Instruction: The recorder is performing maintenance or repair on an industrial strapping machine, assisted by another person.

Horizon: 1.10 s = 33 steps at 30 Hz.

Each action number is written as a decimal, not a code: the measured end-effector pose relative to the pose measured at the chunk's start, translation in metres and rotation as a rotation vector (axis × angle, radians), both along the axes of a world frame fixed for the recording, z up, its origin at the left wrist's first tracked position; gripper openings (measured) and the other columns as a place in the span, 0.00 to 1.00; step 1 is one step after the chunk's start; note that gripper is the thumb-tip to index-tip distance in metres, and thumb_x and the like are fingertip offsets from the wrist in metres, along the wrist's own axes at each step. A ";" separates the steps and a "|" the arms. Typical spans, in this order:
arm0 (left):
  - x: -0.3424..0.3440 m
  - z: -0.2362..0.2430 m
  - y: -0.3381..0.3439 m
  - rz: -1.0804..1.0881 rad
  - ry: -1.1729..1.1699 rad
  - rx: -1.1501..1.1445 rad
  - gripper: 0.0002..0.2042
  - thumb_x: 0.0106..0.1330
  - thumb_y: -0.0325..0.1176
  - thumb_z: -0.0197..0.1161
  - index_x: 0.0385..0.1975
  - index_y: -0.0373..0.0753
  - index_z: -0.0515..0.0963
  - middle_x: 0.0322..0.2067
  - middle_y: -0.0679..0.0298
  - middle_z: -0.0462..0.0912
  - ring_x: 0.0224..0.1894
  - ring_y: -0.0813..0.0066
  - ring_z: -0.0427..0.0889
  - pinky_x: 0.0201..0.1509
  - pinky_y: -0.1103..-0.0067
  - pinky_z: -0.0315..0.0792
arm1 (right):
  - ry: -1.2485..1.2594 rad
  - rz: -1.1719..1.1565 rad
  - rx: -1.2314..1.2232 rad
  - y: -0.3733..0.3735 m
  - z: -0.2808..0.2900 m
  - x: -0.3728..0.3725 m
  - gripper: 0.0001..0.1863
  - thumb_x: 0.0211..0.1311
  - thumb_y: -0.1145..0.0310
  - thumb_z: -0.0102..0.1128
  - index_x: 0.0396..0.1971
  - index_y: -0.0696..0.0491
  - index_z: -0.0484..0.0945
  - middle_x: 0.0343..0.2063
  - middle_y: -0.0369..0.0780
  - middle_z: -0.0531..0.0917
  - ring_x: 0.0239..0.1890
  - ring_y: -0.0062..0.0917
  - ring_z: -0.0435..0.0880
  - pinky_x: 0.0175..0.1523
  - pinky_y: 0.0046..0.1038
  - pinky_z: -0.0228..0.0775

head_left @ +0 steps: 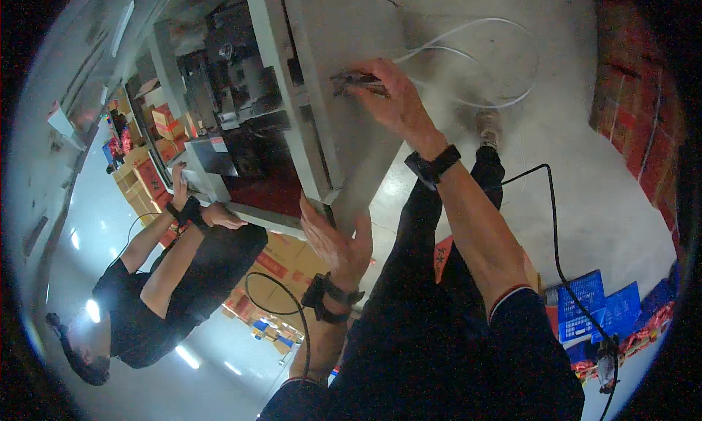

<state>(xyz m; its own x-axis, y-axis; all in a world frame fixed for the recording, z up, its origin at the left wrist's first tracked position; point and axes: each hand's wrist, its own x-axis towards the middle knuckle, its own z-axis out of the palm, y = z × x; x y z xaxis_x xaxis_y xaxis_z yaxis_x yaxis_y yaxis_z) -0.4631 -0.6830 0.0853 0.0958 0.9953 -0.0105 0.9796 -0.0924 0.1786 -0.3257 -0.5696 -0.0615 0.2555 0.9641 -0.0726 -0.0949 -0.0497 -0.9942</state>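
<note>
My right hand point(391, 103) is closed around a dark, pliers-like tool point(362, 81), held close against the pale grey side panel point(355, 26) of a large machine cabinet. Just beyond that hand a white cable point(504, 20) bends in a wide loop; whether the hand touches it I cannot tell. Lower down, my left hand point(338, 242) rests at the cabinet's near corner point(333, 194), its fingers stretched out and holding nothing. Through the cabinet's open front show dark machine parts point(238, 74) and a reddish floor plate point(267, 191).
Another person point(161, 289) in dark clothes stands at the left with both hands by the cabinet's lower edge. Cardboard boxes point(285, 264) lie behind. Blue plastic crates point(596, 304) stand at the lower right, where a black cord point(553, 224) hangs near my right arm.
</note>
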 end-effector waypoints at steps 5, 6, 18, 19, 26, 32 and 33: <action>-0.010 -0.009 -0.008 0.031 -0.046 -0.014 0.41 0.51 0.37 0.66 0.60 0.26 0.50 0.49 0.41 0.64 0.49 0.44 0.66 0.53 0.59 0.61 | -0.155 -0.082 0.097 0.002 0.008 -0.002 0.11 0.51 0.74 0.61 0.37 0.52 0.76 0.33 0.40 0.77 0.38 0.33 0.78 0.42 0.30 0.71; -0.011 -0.008 -0.008 0.043 -0.045 -0.030 0.41 0.51 0.36 0.67 0.60 0.27 0.49 0.51 0.41 0.63 0.51 0.46 0.65 0.54 0.60 0.59 | -0.185 -0.105 0.110 0.002 0.007 -0.007 0.11 0.51 0.74 0.61 0.36 0.52 0.76 0.32 0.40 0.77 0.38 0.34 0.77 0.42 0.31 0.70; -0.004 0.004 -0.006 0.056 0.012 -0.093 0.44 0.49 0.34 0.67 0.62 0.28 0.45 0.54 0.41 0.60 0.54 0.46 0.64 0.55 0.60 0.60 | -0.341 -0.096 0.133 0.005 0.021 -0.002 0.12 0.44 0.75 0.62 0.33 0.49 0.77 0.33 0.39 0.77 0.34 0.35 0.78 0.36 0.31 0.72; -0.006 0.004 -0.008 0.063 0.011 -0.091 0.44 0.49 0.34 0.67 0.62 0.28 0.45 0.54 0.41 0.60 0.54 0.46 0.65 0.55 0.60 0.61 | -0.339 -0.084 0.119 0.006 0.023 -0.002 0.12 0.44 0.75 0.62 0.33 0.49 0.77 0.33 0.39 0.77 0.34 0.35 0.79 0.36 0.31 0.72; -0.007 0.006 -0.008 0.082 -0.062 -0.134 0.45 0.51 0.37 0.69 0.63 0.31 0.44 0.61 0.46 0.53 0.63 0.52 0.56 0.65 0.62 0.52 | -0.356 0.111 0.067 0.012 0.033 0.016 0.13 0.45 0.74 0.62 0.34 0.46 0.76 0.37 0.39 0.77 0.38 0.36 0.79 0.38 0.32 0.73; -0.013 -0.006 -0.014 0.125 -0.216 -0.084 0.40 0.55 0.34 0.66 0.63 0.33 0.47 0.57 0.48 0.59 0.56 0.56 0.64 0.59 0.64 0.60 | -0.297 0.203 0.105 0.019 0.025 0.022 0.13 0.47 0.77 0.59 0.35 0.47 0.76 0.42 0.41 0.74 0.43 0.36 0.77 0.43 0.31 0.72; -0.013 -0.005 -0.013 0.091 -0.159 -0.063 0.41 0.53 0.34 0.66 0.62 0.31 0.47 0.54 0.46 0.61 0.53 0.52 0.65 0.56 0.63 0.61 | -0.277 0.195 0.130 0.020 0.022 0.020 0.13 0.48 0.75 0.59 0.36 0.47 0.76 0.41 0.41 0.75 0.43 0.37 0.77 0.44 0.32 0.72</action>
<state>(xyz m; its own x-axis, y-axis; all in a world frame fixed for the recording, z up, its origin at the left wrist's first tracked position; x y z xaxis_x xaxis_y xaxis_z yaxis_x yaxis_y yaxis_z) -0.4765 -0.6962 0.0805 0.0105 0.9978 -0.0654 0.9423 0.0120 0.3346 -0.3053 -0.5491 -0.0393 0.0591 0.9932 0.1000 0.1773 0.0882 -0.9802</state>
